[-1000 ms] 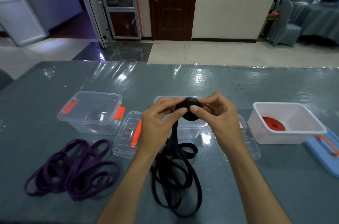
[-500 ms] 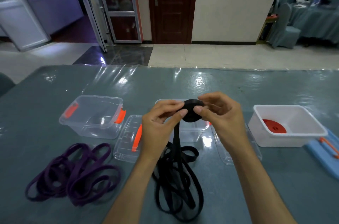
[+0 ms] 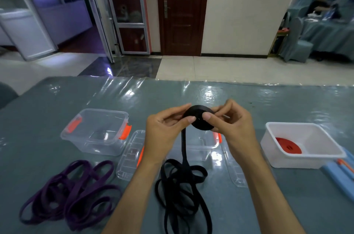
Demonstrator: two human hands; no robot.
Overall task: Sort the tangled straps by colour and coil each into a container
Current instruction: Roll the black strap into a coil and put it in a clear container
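Both hands hold a rolled coil of black strap [image 3: 199,118] above the table. My left hand [image 3: 164,130] pinches its left edge, and my right hand [image 3: 229,124] pinches its right side with thumb and fingers. The loose black strap [image 3: 182,191] hangs from the coil into a tangled pile on the table. A purple strap pile [image 3: 70,193] lies at the near left. A clear container with orange latches [image 3: 95,132] stands at the left, another clear container [image 3: 203,143] sits behind my hands. A white container [image 3: 304,143] at the right holds a coiled red strap [image 3: 287,145].
Two clear lids [image 3: 132,155] [image 3: 235,172] lie flat beside the middle container. A blue lid with an orange latch [image 3: 341,176] lies at the far right edge. The table [image 3: 57,99] has a glossy grey-green cover. Beyond it are a tiled floor and doors.
The coil stays held between both hands at about the same place. The loose black strap on the table has shifted slightly as it feeds upward. The camera has tilted a little.
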